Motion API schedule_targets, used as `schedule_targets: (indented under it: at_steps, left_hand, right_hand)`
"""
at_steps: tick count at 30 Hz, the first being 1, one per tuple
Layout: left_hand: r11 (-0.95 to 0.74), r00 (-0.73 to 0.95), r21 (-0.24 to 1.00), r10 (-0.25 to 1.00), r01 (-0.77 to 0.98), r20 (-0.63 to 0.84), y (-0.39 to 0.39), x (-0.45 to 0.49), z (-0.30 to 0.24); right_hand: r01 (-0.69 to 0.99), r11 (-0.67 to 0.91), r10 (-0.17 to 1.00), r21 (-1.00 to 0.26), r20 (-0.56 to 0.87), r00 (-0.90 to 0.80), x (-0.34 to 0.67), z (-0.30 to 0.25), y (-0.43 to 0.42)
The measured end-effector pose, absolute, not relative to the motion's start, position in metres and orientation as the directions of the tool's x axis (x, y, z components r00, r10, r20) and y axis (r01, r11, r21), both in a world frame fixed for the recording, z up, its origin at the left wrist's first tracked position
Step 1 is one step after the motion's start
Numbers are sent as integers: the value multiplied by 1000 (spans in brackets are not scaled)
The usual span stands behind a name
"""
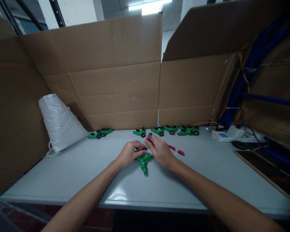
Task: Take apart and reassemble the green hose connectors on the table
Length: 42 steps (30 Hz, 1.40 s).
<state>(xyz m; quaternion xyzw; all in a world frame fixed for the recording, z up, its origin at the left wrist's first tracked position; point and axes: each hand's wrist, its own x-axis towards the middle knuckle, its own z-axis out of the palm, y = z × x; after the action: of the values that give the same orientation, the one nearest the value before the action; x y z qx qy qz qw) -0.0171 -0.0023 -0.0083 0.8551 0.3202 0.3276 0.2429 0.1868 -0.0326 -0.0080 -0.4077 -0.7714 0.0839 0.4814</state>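
Note:
My right hand [160, 151] is closed around a small screwdriver with a purple handle [149, 136], its handle tilted up. My left hand [129, 153] is pinched on a small black part [144, 149], close to the screwdriver's lower end. Just below both hands, a green three-armed plastic toy body [144, 163] lies on the table, its narrow end toward me. My fingers hide its far side, so I cannot tell whether the black part is joined to it. A red pen-like tool [176, 150] lies to the right of my right hand.
Several green toy vehicles with black wheels [171, 129] stand along the back of the grey table [82, 174]. A white wrapped bundle [60, 124] leans at the left. Cardboard walls [116, 87] enclose the back. At the right are a power strip [223, 136] and a dark tablet-like panel [268, 169].

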Motion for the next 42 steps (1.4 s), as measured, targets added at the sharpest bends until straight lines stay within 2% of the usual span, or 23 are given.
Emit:
schedule_targets:
  at_steps: [15, 18, 22, 28, 34, 39, 42]
  left_hand:
    - [-703, 593, 588, 688, 400, 418, 0, -19, -10]
    - [-688, 596, 611, 696, 392, 402, 0, -18, -10]
    - [-674, 596, 629, 703, 386, 387, 2, -18, -12]
    - [-553, 507, 753, 791, 356, 342, 7, -18, -19]
    - [-388, 394, 894, 875, 223, 281, 10, -15, -19]
    - [-289, 326, 955, 911, 65, 254, 9, -14, -13]
    - [-275, 308, 961, 917, 27, 254, 9, -14, -10]
  right_hand:
    - [547, 662, 701, -512, 681, -210, 185, -8, -33]
    - [543, 664, 688, -514, 704, -175, 186, -9, -30]
    - [527, 666, 703, -528, 681, -206, 186, -12, -28]
    - [528, 638, 674, -561, 739, -29, 193, -5, -28]
    - [533, 496, 807, -685, 590, 8, 197, -9, -18]
    - [634, 426, 871, -646, 482, -93, 197, -11, -18]
    - [649, 434, 881, -625, 446, -159, 194, -10, -21]
